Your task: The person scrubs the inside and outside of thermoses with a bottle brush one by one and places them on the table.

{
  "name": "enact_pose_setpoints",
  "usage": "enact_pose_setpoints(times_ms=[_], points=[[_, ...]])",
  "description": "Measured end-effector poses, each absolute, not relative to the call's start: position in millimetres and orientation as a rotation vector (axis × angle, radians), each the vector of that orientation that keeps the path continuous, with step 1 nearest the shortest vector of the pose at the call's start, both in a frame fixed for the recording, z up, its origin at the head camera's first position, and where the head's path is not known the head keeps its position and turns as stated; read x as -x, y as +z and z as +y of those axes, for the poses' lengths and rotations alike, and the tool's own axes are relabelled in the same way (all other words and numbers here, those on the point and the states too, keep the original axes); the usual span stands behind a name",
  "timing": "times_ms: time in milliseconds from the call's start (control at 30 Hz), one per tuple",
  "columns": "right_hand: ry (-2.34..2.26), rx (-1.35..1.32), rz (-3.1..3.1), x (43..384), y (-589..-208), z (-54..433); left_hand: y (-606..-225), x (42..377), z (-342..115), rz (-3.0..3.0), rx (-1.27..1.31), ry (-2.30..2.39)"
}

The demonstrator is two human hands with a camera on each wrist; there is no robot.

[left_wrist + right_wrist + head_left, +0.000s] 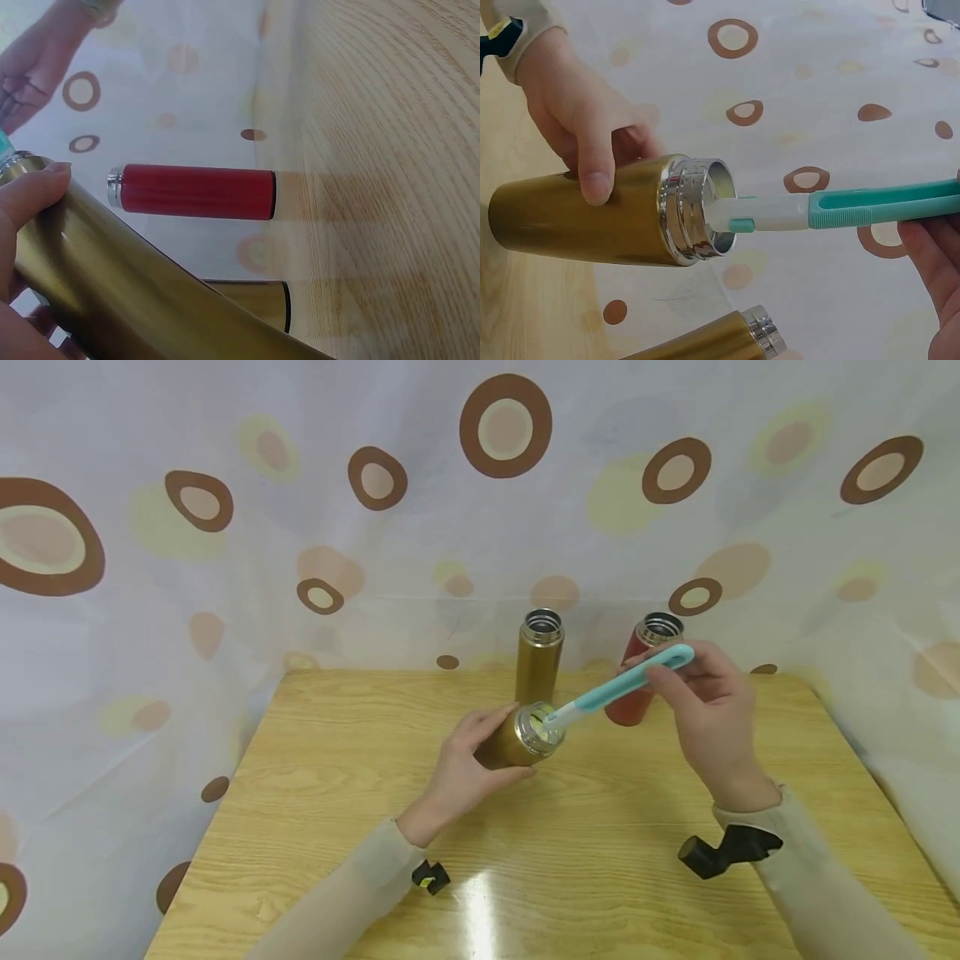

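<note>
My left hand [463, 767] grips a gold metal bottle [577, 221] around its body, tilted with its lidless mouth up and to the right. In my right hand [716, 727] is a bottle brush [618, 687] with a teal handle and a white neck, pinched by thumb and fingers. The white neck [776, 213] runs into the bottle's silver mouth. Something yellowish shows inside that mouth in the head view; the brush's head is hidden in there. In the left wrist view, the left thumb [37, 191] lies along the bottle just below the rim.
A second gold bottle [536, 668] stands lidless at the back of the wooden table [337, 793], right behind the held one. To its right a red bottle [199, 193], also lidless, stands partly behind the right hand. A patterned cloth [420, 560] hangs behind the table.
</note>
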State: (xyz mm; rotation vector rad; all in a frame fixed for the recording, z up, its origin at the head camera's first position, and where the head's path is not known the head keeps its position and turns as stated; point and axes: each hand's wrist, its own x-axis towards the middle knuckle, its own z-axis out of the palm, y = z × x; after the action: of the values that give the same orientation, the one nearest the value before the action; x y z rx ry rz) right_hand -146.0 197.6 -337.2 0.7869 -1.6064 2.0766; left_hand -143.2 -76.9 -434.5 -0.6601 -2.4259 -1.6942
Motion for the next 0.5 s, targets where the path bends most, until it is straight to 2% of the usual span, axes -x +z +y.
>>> enact_pose_setpoints(times_ms=[200, 500], points=[[2.081, -0.754, -1.597, 146.0, -337.7, 192.9, -434.7, 143.6, -77.1, -2.419, 0.661, -1.7], [2.08, -0.784, -1.815, 142.1, -363.1, 179.4, -433.0, 142.4, -76.2, -2.424, 0.675, -1.674]])
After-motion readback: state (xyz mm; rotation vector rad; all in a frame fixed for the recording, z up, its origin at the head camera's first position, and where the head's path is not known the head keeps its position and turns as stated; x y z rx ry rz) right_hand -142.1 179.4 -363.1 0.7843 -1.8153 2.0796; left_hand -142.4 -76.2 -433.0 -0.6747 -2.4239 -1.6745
